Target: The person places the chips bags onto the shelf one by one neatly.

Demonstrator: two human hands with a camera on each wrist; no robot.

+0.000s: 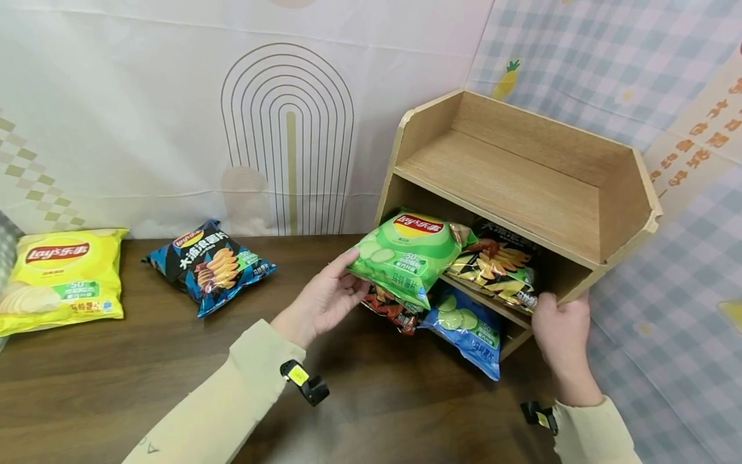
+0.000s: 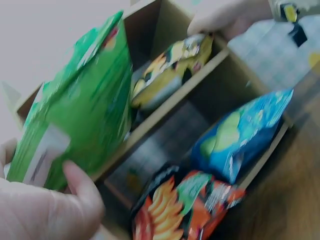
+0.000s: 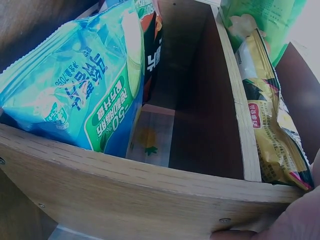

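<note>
My left hand grips a green bag of chips by its left edge, at the left opening of the middle level of a wooden shelf. In the left wrist view, the thumb presses against the green bag. My right hand holds the shelf's right side panel, close beside a black-and-gold bag of chips on the middle level. Below it, a blue bag of chips and a red-and-black bag sit in the bottom level, jutting out at the front.
On the wooden table, a yellow bag of chips lies at the far left. Right of it lies a blue-and-black bag. The shelf's top tray has raised sides. A patterned cloth hangs behind.
</note>
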